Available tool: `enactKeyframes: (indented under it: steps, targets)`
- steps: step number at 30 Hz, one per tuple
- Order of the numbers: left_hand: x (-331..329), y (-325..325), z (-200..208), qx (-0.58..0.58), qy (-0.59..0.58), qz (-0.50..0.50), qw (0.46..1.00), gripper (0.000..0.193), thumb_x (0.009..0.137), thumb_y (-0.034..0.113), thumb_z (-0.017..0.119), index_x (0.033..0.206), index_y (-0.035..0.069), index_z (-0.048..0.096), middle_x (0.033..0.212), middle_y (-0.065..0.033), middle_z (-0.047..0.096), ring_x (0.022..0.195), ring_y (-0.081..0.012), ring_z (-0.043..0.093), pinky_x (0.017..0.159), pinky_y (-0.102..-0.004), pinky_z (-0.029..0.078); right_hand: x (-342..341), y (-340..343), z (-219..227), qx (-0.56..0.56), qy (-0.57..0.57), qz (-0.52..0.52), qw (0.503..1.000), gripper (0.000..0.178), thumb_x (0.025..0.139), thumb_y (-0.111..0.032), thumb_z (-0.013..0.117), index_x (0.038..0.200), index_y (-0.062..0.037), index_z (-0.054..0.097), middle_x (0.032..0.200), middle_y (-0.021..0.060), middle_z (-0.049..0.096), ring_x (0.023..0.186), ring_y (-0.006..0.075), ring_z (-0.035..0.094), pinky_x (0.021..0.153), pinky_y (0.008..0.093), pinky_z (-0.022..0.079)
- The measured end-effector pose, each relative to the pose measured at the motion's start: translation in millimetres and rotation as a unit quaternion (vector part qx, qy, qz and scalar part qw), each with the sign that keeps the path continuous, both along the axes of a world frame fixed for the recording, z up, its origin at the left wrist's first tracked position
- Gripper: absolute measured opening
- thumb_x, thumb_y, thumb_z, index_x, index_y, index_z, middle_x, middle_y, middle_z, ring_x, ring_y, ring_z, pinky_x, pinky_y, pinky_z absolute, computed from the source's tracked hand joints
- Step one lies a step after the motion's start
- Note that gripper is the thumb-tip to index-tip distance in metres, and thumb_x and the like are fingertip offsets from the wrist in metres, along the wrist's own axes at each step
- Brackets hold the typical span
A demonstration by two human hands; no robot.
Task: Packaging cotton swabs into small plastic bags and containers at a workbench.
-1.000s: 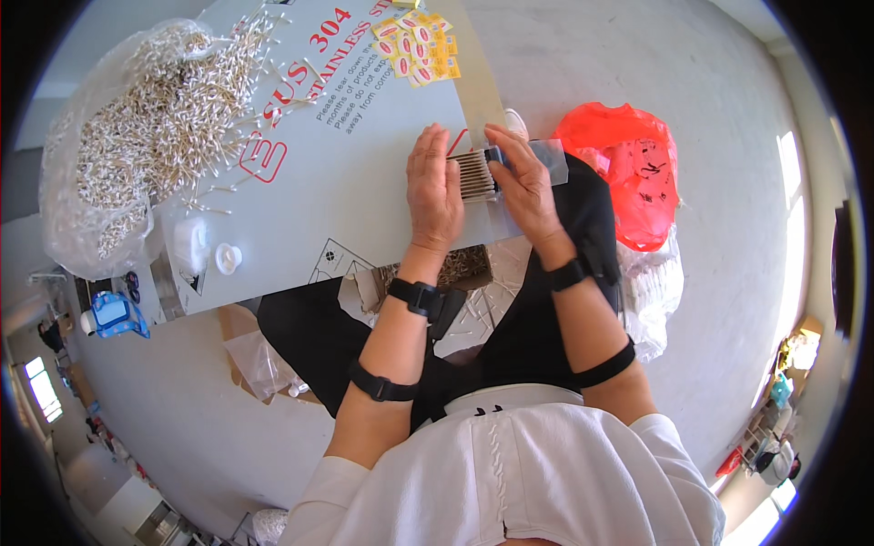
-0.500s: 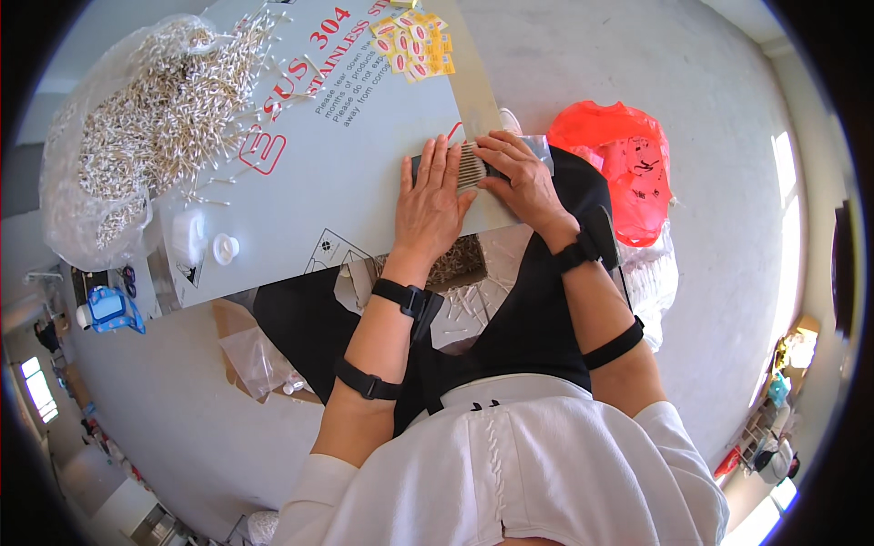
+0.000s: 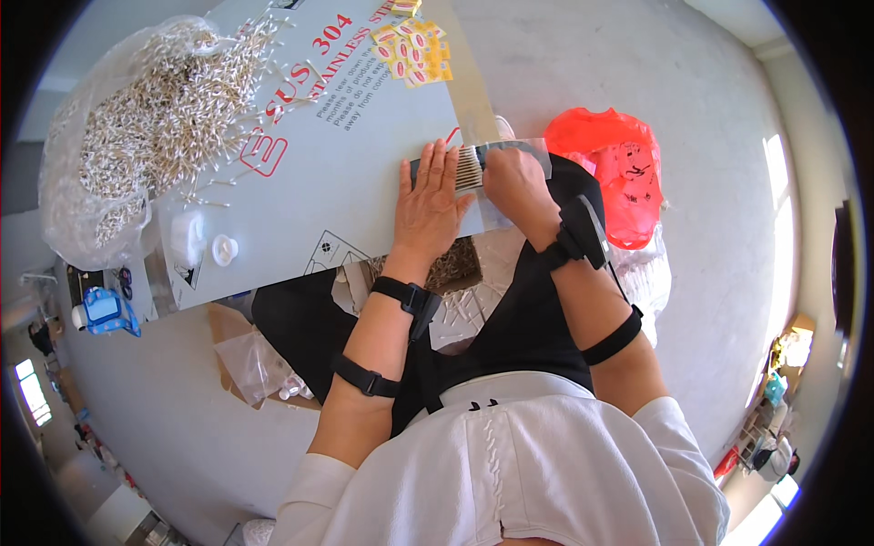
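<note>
At the table (image 3: pixel 300 205), left grip (image 3: pixel 424 209) flat, straight-fingered, beside lined-up swabs (image 3: pixel 469 170); right grip (image 3: pixel 517 185) curled, hold unclear.

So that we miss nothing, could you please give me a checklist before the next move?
1. Left hand flat beside the row of thin, pale wooden cotton swabs: ok.
2. Right hand curled at the row's opposite side: ok.
3. Row's swabs all aligned: cannot tell, ends partly hidden.
4. Yellow-and-white rectangular labels clear of both hands: ok.
5. Piled swabs all inside the clear plastic bag: not ok, some outside.
</note>
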State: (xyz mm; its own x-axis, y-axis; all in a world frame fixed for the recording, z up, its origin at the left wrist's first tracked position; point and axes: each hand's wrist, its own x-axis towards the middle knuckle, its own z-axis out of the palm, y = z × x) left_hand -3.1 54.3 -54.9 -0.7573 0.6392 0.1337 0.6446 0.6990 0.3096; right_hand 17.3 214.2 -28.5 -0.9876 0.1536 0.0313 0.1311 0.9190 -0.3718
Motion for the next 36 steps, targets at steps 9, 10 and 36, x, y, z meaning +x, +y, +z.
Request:
enactKeyframes:
  steps: [9, 10, 36]
  targets:
    - [-2, 1, -4, -0.019, 0.013, 0.006, 1.0, 0.069, 0.091, 0.043, 0.051, 0.145, 0.007, 0.029, 0.152, -0.011, 0.027, 0.141, -0.0244, 0.023, 0.114, -0.0493, 0.014, -32, -18, 18, 0.094, -0.076, 0.092, 0.988, 0.014, 0.077, -0.012, 0.059, 0.073, -0.003, 0.068, 0.075, 0.0168, 0.067, 0.073, 0.0317, 0.068, 0.063, 0.0399, 0.054]
    - [-2, 1, -4, -0.02, 0.016, 0.005, 1.0, 0.069, 0.091, 0.044, 0.051, 0.145, 0.007, 0.03, 0.152, -0.0109, 0.027, 0.141, -0.0243, 0.023, 0.114, -0.0493, 0.014, -33, -19, 18, 0.105, -0.083, 0.095, 0.986, 0.015, 0.077, -0.013, 0.059, 0.073, -0.0032, 0.068, 0.075, 0.0165, 0.067, 0.073, 0.0315, 0.068, 0.064, 0.0395, 0.054]
    - [-8, 4, -2, -0.001, 0.013, -0.036, 0.999, 0.064, 0.092, 0.034, 0.053, 0.146, 0.01, 0.028, 0.152, -0.0064, 0.027, 0.141, -0.021, 0.023, 0.114, -0.0479, 0.015, -32, 24, 9, -0.114, -0.177, -0.087, 0.974, 0.02, 0.063, -0.02, 0.065, 0.074, -0.0031, 0.07, 0.086, 0.0207, 0.065, 0.082, 0.0352, 0.065, 0.073, 0.041, 0.052]
